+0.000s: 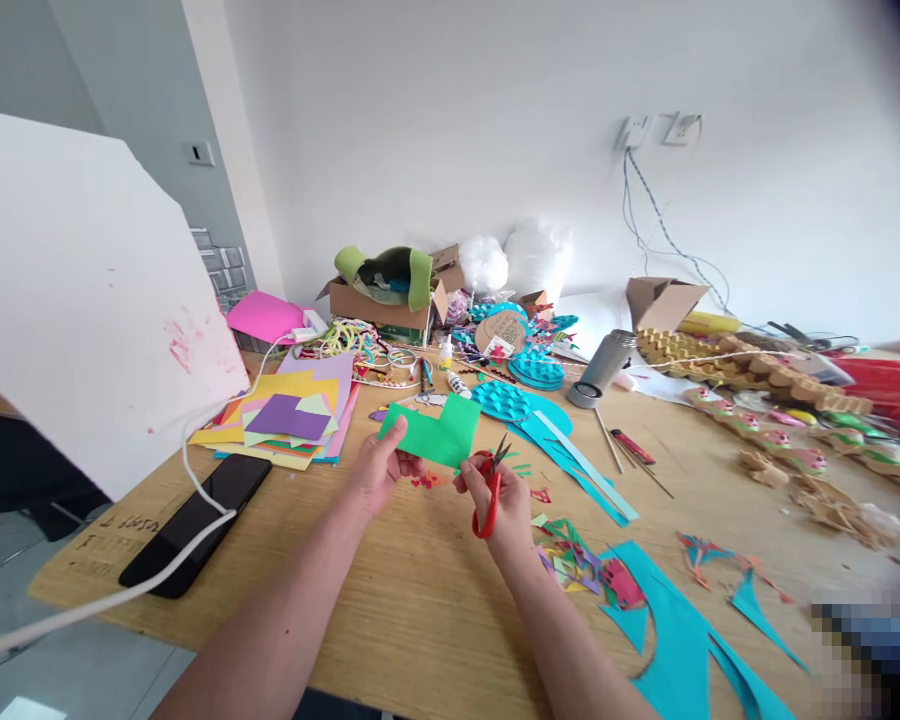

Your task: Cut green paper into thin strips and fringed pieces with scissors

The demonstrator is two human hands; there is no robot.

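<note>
A piece of green paper [433,432] with a notch cut from its upper edge is held up over the table. My left hand [381,465] grips its left side, thumb in front and fingers behind. At the lower right corner, my right hand [501,500] pinches the paper's edge between thumb and finger. Red-handled scissors [487,505] hang in that same right hand, their dark blades pointing up and away from the sheet. Below and behind the paper lie small red and green scraps [425,481].
Coloured paper sheets [289,417] and a black phone [195,525] with a white cable lie at left. Blue paper offcuts [664,625] spread at right front. Behind stand a grey flask [604,368], a glue bottle [446,353] and a cardboard box [379,310]. A white board [90,260] rises at left.
</note>
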